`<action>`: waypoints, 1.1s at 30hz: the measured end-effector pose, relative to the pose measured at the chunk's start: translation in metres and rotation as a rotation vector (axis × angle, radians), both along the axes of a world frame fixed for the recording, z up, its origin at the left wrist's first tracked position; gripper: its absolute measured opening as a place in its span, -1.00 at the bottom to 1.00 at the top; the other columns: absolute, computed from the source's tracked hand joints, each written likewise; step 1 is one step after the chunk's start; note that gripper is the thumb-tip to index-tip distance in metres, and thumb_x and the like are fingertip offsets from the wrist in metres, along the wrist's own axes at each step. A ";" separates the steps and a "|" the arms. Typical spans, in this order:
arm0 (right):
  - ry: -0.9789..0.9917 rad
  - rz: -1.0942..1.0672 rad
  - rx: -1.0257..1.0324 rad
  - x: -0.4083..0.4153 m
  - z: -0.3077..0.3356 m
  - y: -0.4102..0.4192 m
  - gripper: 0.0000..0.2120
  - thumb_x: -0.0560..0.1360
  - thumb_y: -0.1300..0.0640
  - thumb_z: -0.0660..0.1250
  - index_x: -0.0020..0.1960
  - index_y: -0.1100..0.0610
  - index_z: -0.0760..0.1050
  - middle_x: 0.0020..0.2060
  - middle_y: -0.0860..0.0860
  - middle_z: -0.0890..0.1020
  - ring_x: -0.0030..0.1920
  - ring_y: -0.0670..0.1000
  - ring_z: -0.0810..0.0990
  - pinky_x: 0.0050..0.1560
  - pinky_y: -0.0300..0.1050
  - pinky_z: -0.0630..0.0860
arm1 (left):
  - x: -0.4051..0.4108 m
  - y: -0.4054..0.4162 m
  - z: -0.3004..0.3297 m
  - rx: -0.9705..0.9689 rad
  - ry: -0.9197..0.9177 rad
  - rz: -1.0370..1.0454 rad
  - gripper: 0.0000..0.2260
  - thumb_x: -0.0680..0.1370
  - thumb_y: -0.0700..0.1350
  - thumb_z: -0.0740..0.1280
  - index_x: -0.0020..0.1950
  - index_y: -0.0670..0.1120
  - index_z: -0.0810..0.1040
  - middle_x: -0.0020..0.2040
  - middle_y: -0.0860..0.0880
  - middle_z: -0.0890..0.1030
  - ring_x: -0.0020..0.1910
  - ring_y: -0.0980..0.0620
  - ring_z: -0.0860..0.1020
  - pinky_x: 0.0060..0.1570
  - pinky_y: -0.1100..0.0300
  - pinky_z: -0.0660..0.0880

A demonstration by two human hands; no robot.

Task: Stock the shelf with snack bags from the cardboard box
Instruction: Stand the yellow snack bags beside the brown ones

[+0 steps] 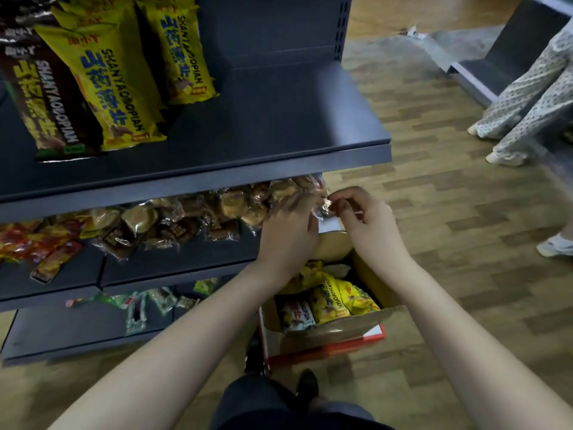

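The clear crinkly snack bag (297, 193), lumpy with brown cakes, lies at the right end of the middle shelf (173, 262), long axis along the shelf edge. The left hand (290, 225) holds it with curled fingers; the right hand (356, 212) pinches its right end. Below stands the cardboard box (335, 333).

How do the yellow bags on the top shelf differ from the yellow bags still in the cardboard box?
The yellow bags on the top shelf lie flat in overlapping rows; the yellow bags in the cardboard box sit jumbled and crumpled. The shelf bags show full fronts; the box bags are partly hidden by the box wall. Both carry the same SHANYAOBOPIAN lettering.
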State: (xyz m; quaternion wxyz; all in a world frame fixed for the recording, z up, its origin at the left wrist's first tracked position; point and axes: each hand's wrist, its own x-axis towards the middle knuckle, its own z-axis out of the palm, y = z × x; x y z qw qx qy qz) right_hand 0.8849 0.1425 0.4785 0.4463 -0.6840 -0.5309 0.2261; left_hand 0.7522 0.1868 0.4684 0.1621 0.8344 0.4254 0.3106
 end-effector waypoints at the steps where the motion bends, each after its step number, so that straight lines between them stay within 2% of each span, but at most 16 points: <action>1: 0.007 0.003 -0.029 0.003 -0.007 -0.004 -0.80 0.56 0.25 0.20 0.00 0.03 0.56 -0.10 -0.02 0.65 -0.07 -0.02 0.60 -0.08 -0.20 0.49 | 0.002 -0.003 -0.009 -0.022 0.022 0.002 -0.70 0.45 -0.23 0.14 0.09 -0.14 0.57 0.06 -0.13 0.60 0.03 -0.17 0.56 -0.12 0.07 0.49; 3: 0.015 0.008 -0.084 0.007 -0.023 -0.011 -0.80 0.57 0.23 0.20 -0.03 -0.03 0.53 -0.11 -0.03 0.64 -0.11 -0.01 0.60 -0.12 -0.16 0.51 | 0.007 -0.009 -0.025 -0.085 0.073 0.005 -0.71 0.47 -0.21 0.14 0.11 -0.13 0.56 0.04 -0.13 0.60 0.02 -0.16 0.56 -0.13 0.07 0.48; 6: 0.000 0.002 -0.206 0.013 -0.053 -0.015 -0.81 0.56 0.20 0.21 -0.04 -0.06 0.53 -0.13 -0.01 0.65 -0.14 -0.01 0.61 -0.08 -0.10 0.53 | 0.013 -0.009 -0.049 -0.224 0.205 0.013 -0.76 0.56 -0.18 0.15 0.17 -0.06 0.51 0.11 -0.09 0.56 0.11 -0.11 0.52 -0.03 0.10 0.41; 9: -0.032 0.005 -0.383 0.018 -0.091 -0.014 -0.83 0.55 0.15 0.20 -0.01 0.04 0.56 -0.10 0.00 0.66 -0.07 0.01 0.60 -0.03 -0.06 0.52 | 0.016 -0.005 -0.079 -0.434 0.313 0.039 -0.75 0.57 -0.16 0.13 0.20 -0.02 0.47 0.20 -0.04 0.53 0.19 -0.08 0.49 0.08 0.11 0.39; 11: -0.038 -0.021 -0.515 0.017 -0.121 -0.013 -0.80 0.54 0.13 0.18 0.01 0.11 0.57 -0.07 0.06 0.66 -0.01 0.10 0.60 -0.03 -0.02 0.51 | 0.015 -0.003 -0.103 -0.566 0.351 0.052 -0.76 0.55 -0.17 0.14 0.16 -0.03 0.48 0.18 -0.08 0.55 0.19 -0.13 0.50 0.10 0.08 0.42; 14: 0.009 -0.065 -0.681 0.011 -0.163 -0.013 -0.74 0.51 0.14 0.18 0.11 0.14 0.56 0.03 0.16 0.64 0.09 0.22 0.57 0.02 0.00 0.49 | 0.012 -0.005 -0.140 -0.663 0.424 0.035 -0.82 0.55 -0.17 0.16 0.10 -0.11 0.48 0.12 -0.14 0.56 0.15 -0.18 0.51 0.06 0.05 0.45; 18: 0.045 -0.158 -0.883 0.003 -0.210 -0.004 -0.72 0.52 0.14 0.20 0.14 0.28 0.48 0.07 0.27 0.59 0.12 0.27 0.53 0.01 0.01 0.45 | 0.009 -0.009 -0.176 -0.858 0.507 0.020 -0.74 0.59 -0.16 0.14 0.24 -0.14 0.44 0.19 -0.15 0.53 0.19 -0.16 0.49 0.09 0.06 0.46; 21: 0.123 -0.257 -0.953 0.001 -0.236 0.008 -0.68 0.52 0.12 0.22 0.21 0.27 0.43 0.17 0.26 0.54 0.20 0.25 0.49 0.12 0.01 0.43 | 0.005 -0.008 -0.196 -1.018 0.497 0.020 -0.68 0.60 -0.16 0.13 0.35 -0.15 0.36 0.29 -0.22 0.46 0.28 -0.17 0.44 0.23 0.07 0.40; 24: 0.242 -0.295 -0.968 0.002 -0.255 0.018 -0.56 0.52 0.09 0.25 0.35 0.18 0.31 0.24 0.24 0.48 0.26 0.25 0.45 0.19 0.00 0.40 | 0.004 -0.005 -0.206 -1.129 0.460 0.051 -0.62 0.61 -0.15 0.12 0.44 -0.12 0.25 0.31 -0.24 0.43 0.27 -0.17 0.45 0.20 0.11 0.39; 26: 0.297 -0.278 -0.911 0.002 -0.260 0.028 -0.50 0.50 -0.01 0.26 0.40 0.06 0.29 0.23 0.18 0.49 0.24 0.22 0.48 0.19 -0.03 0.43 | 0.008 -0.002 -0.211 -1.168 0.428 0.085 -0.59 0.63 -0.15 0.11 0.48 -0.11 0.19 0.33 -0.24 0.41 0.30 -0.16 0.42 0.21 0.14 0.36; 29: 0.140 -0.064 -0.913 -0.004 -0.273 0.043 -0.55 0.50 -0.07 0.22 0.37 0.00 0.36 0.23 0.13 0.52 0.21 0.18 0.49 0.19 -0.03 0.44 | 0.012 0.000 -0.221 -1.210 0.408 0.138 -0.54 0.64 -0.13 0.10 0.53 -0.12 0.09 0.41 -0.23 0.32 0.38 -0.14 0.34 0.32 0.12 0.27; 31: 0.055 -0.014 -0.950 -0.011 -0.283 0.048 -0.59 0.48 -0.08 0.23 0.29 0.03 0.40 0.11 0.17 0.55 0.10 0.18 0.52 0.04 -0.10 0.44 | 0.012 0.001 -0.230 -1.240 0.348 0.181 -0.58 0.63 -0.10 0.12 0.48 -0.17 0.20 0.40 -0.25 0.34 0.35 -0.15 0.36 0.32 0.09 0.31; 33: 0.010 -0.036 -0.912 -0.013 -0.284 0.049 -0.66 0.49 -0.05 0.22 0.22 0.06 0.44 0.05 0.16 0.56 0.04 0.16 0.51 -0.06 -0.17 0.34 | 0.011 0.001 -0.232 -1.333 0.239 0.251 -0.63 0.64 -0.10 0.11 0.42 -0.20 0.29 0.35 -0.23 0.41 0.25 -0.10 0.45 0.08 0.18 0.45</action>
